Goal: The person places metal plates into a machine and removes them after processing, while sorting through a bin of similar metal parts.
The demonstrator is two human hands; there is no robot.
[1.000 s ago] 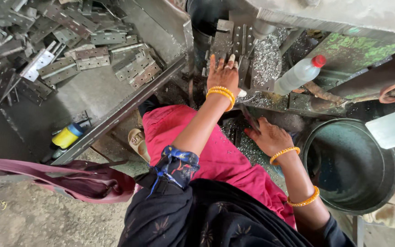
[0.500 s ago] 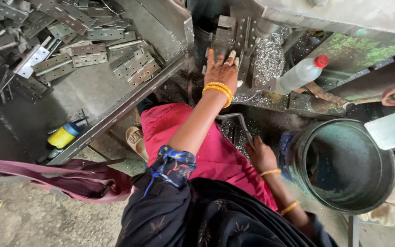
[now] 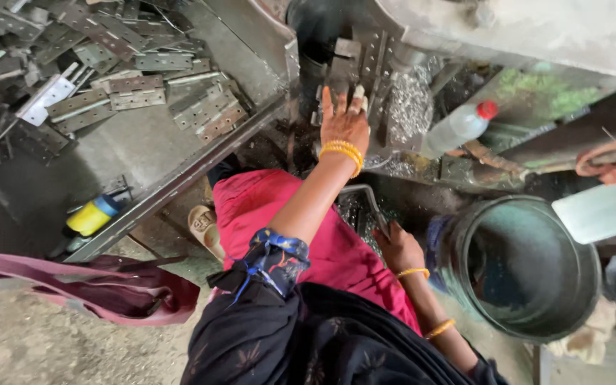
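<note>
My left hand (image 3: 344, 122), with yellow bangles at the wrist, reaches up to the grey machine (image 3: 365, 50). Its fingers lie spread over a small metal plate (image 3: 341, 71) and press it in place. My right hand (image 3: 398, 247) is low beside my red-clothed lap (image 3: 272, 207), curled around the end of a bent metal lever (image 3: 365, 196). Shiny metal shavings (image 3: 409, 107) lie heaped just right of the left hand.
A sloped metal tray (image 3: 144, 142) at the left holds several grey hinge plates (image 3: 137, 89). A clear bottle with a red cap (image 3: 458, 128) lies by the shavings. A large dark green drum (image 3: 525, 267) stands at the right. A yellow and blue can (image 3: 92, 215) and a maroon bag (image 3: 101, 289) are at the lower left.
My right hand has moved down and toward me, and now grips the lever's end. My left hand stays on the plate at the machine.
</note>
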